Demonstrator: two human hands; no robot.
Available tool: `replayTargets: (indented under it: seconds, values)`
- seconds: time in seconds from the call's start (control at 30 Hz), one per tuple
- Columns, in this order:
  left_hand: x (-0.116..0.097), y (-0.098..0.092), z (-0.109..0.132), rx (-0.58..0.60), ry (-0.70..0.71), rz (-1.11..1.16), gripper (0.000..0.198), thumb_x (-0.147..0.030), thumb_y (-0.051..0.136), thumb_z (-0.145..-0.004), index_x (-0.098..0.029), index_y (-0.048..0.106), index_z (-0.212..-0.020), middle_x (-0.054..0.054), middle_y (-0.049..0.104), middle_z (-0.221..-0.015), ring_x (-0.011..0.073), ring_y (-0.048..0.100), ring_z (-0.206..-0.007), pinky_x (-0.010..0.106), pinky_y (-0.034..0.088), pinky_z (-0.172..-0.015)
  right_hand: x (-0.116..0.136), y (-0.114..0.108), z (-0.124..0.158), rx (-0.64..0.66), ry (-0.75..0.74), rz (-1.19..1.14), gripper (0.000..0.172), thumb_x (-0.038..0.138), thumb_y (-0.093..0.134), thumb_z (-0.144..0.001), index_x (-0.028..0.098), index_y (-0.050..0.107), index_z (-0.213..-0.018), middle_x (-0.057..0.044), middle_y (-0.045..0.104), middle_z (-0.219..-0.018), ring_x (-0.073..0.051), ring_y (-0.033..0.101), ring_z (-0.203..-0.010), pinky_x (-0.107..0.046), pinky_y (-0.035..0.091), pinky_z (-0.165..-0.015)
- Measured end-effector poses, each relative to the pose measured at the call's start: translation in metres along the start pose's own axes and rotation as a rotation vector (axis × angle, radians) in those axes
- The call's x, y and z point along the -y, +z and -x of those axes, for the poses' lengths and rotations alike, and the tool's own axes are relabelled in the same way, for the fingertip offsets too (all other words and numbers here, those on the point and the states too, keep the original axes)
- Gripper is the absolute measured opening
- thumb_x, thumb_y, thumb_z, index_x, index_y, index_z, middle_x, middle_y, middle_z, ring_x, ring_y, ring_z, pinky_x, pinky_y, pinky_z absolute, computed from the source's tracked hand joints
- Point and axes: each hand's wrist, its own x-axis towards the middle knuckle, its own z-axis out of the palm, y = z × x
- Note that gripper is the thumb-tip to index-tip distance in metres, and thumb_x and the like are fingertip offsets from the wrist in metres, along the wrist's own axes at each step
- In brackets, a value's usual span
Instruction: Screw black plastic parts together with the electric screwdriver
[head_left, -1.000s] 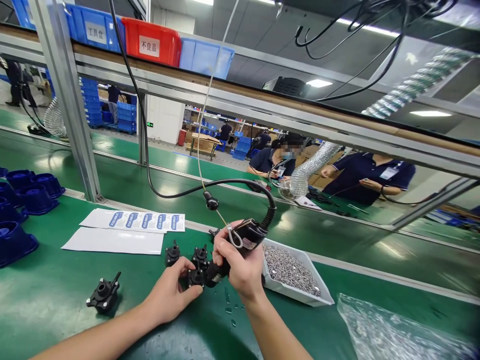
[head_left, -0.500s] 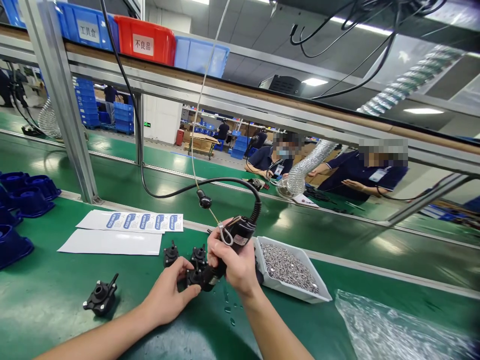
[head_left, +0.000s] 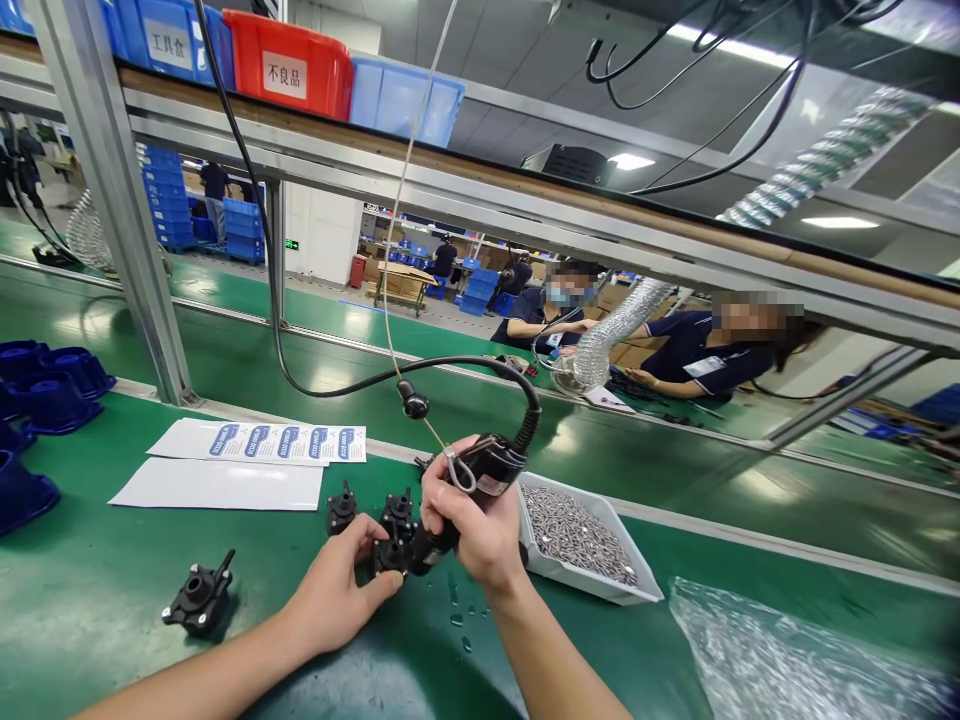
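Observation:
My right hand (head_left: 480, 520) is wrapped around a black electric screwdriver (head_left: 491, 465), tilted with its tip low and to the left. A black cable and a thin hanging cord run up from the tool. The tip end is at a black plastic valve-like part (head_left: 390, 557), where the exact contact is hidden. My left hand (head_left: 349, 585) grips that part between thumb and fingers on the table. Two similar black parts (head_left: 342, 508) stand just behind it. Another black part (head_left: 199, 600) with a lever and silver screws sits apart to the left.
A white tray of screws (head_left: 577, 535) stands right of my hands, with clear plastic film (head_left: 795, 650) nearer. Label sheets (head_left: 225, 482) lie behind left, and blue plastic pieces (head_left: 52, 390) at far left. A metal frame post (head_left: 127, 220) rises there. Two co-workers sit across the bench.
The screwdriver and my right hand have shifted slightly right and up. My left hand stays on the black part. Across the bench, a co-worker has leaned and moved their arms.

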Motion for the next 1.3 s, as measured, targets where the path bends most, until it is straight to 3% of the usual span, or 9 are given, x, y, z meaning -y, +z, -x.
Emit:
replayTargets:
  seconds: [0.23, 0.4, 0.9, 1.07, 1.17, 1.23, 1.3]
  values:
    - [0.003, 0.003, 0.0, -0.018, 0.002, 0.042, 0.024, -0.029, 0.07, -0.087, -0.021, 0.055, -0.103, 0.006, 0.071, -0.104, 0.0276, 0.068, -0.102, 0.038, 0.051, -0.091, -0.006, 0.007, 0.006, 0.005, -0.041, -0.048, 0.019, 0.023, 0.072, -0.082, 0.021, 0.053, -0.078, 0.006, 0.049, -0.057, -0.01, 0.041, -0.04, -0.023, 0.035, -0.04]
    - [0.005, 0.005, 0.001, -0.044, -0.006, 0.065, 0.025, -0.03, 0.07, -0.085, -0.021, 0.055, -0.103, 0.006, 0.07, -0.101, 0.0276, 0.067, -0.1, 0.038, 0.051, -0.09, -0.015, 0.01, 0.011, -0.033, -0.027, 0.007, 0.016, 0.017, 0.072, -0.077, 0.021, 0.057, -0.077, 0.006, 0.051, -0.061, -0.009, 0.039, -0.043, -0.023, 0.036, -0.042]
    - [0.003, 0.002, 0.001, -0.051, 0.016, 0.01, 0.025, -0.033, 0.072, -0.087, -0.02, 0.057, -0.102, 0.007, 0.07, -0.105, 0.0274, 0.068, -0.104, 0.04, 0.053, -0.096, -0.03, 0.011, 0.014, -0.116, -0.069, 0.148, 0.025, 0.033, 0.075, -0.085, 0.022, 0.054, -0.079, 0.005, 0.05, -0.06, -0.013, 0.043, -0.049, -0.027, 0.036, -0.049]
    - [0.0, 0.004, -0.002, 0.007, -0.098, 0.013, 0.033, -0.044, 0.071, -0.087, -0.021, 0.054, -0.105, 0.007, 0.07, -0.1, 0.026, 0.067, -0.09, 0.029, 0.055, -0.062, -0.017, 0.011, 0.006, -0.108, -0.065, 0.153, 0.025, 0.034, 0.079, -0.084, 0.02, 0.057, -0.084, 0.003, 0.055, -0.063, -0.013, 0.047, -0.047, -0.026, 0.041, -0.046]
    - [-0.013, 0.0, 0.001, 0.035, -0.085, -0.057, 0.058, -0.036, 0.079, -0.078, -0.02, 0.057, -0.129, 0.013, 0.072, -0.122, 0.0331, 0.067, -0.116, 0.037, 0.061, -0.083, 0.003, 0.004, -0.002, -0.178, -0.113, 0.14, 0.026, 0.034, 0.079, -0.084, 0.019, 0.058, -0.082, 0.001, 0.058, -0.062, -0.014, 0.051, -0.047, -0.026, 0.044, -0.046]
    - [-0.029, -0.011, 0.011, 0.057, -0.089, -0.227, 0.092, -0.028, 0.084, -0.071, -0.024, 0.046, -0.155, 0.017, 0.062, -0.149, 0.0384, 0.057, -0.138, 0.043, 0.06, -0.098, 0.015, -0.001, -0.006, -0.217, -0.173, 0.113, 0.025, 0.033, 0.079, -0.085, 0.019, 0.06, -0.082, 0.0, 0.06, -0.063, -0.014, 0.053, -0.047, -0.026, 0.046, -0.047]
    - [-0.043, -0.032, 0.028, 0.094, -0.1, -0.48, 0.098, -0.028, 0.082, -0.075, -0.032, 0.041, -0.164, 0.012, 0.051, -0.163, 0.0406, 0.052, -0.146, 0.049, 0.058, -0.106, 0.024, -0.005, -0.008, -0.228, -0.222, 0.082, 0.023, 0.032, 0.08, -0.085, 0.019, 0.06, -0.084, 0.0, 0.062, -0.064, -0.015, 0.053, -0.047, -0.026, 0.047, -0.047]
